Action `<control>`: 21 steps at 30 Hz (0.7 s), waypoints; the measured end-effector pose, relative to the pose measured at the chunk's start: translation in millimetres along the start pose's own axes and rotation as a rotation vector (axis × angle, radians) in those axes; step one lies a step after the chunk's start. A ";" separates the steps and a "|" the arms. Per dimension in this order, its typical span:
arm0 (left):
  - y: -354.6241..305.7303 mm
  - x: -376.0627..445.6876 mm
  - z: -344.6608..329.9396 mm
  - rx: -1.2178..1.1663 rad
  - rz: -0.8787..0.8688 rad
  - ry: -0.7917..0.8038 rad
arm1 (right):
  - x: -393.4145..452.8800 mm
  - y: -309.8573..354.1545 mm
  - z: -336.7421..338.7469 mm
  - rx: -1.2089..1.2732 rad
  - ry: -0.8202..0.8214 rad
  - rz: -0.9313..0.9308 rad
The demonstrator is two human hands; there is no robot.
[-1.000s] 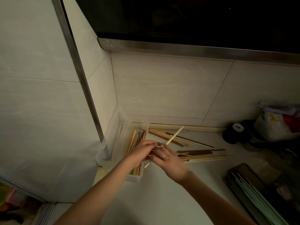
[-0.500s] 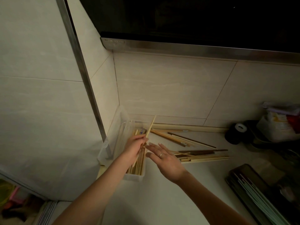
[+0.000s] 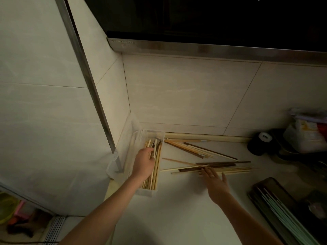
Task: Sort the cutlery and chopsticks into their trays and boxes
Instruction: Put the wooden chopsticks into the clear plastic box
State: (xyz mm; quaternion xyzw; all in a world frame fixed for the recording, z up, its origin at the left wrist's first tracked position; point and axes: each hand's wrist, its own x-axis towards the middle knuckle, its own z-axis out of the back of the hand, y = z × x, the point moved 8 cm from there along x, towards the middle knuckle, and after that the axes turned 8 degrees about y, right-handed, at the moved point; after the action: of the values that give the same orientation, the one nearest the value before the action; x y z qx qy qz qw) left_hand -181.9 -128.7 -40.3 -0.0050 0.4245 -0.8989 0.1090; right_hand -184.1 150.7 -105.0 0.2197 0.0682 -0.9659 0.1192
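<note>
Since a moment ago our left hand (image 3: 144,160) has laid its chopstick into the clear box (image 3: 135,138) — fingers loosely curled on the sticks inside (image 3: 155,172), pinch or not we cannot tell. Our right hand (image 3: 215,181), fingers spread, now touches the loose pile (image 3: 228,167) on the counter — next pick. Far right, a dark tray (image 3: 261,187) holds pale green sticks (image 3: 286,214).

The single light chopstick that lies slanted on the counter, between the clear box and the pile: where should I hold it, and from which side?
Pinch the slanted chopstick at its free left end, from above. That end lies alone on the bare counter, while the right end runs into the pile. The right hand looks nearest.
</note>
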 end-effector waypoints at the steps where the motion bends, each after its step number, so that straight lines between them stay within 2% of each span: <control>1: -3.7 0.1 -0.8 0.006 -0.019 -0.007 | -0.3 -1.4 -3.2 0.006 0.007 -0.008; 8: -41.6 -7.4 -7.8 0.112 -0.239 -0.081 | 1.2 -0.7 2.5 0.099 -0.051 -0.077; 12: -60.4 -16.8 -23.3 0.169 -0.383 -0.057 | 2.8 3.0 4.2 -0.023 -0.056 0.012; 21: -71.4 -20.4 -43.6 0.147 -0.459 0.029 | -10.0 16.2 19.5 -0.044 -0.126 0.173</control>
State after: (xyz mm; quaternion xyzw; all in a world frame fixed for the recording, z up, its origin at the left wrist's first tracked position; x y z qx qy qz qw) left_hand -180.0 -47.4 -12.0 -0.0806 0.3470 -0.9286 -0.1042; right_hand -179.0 133.6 -84.5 0.1610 0.0626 -0.9621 0.2111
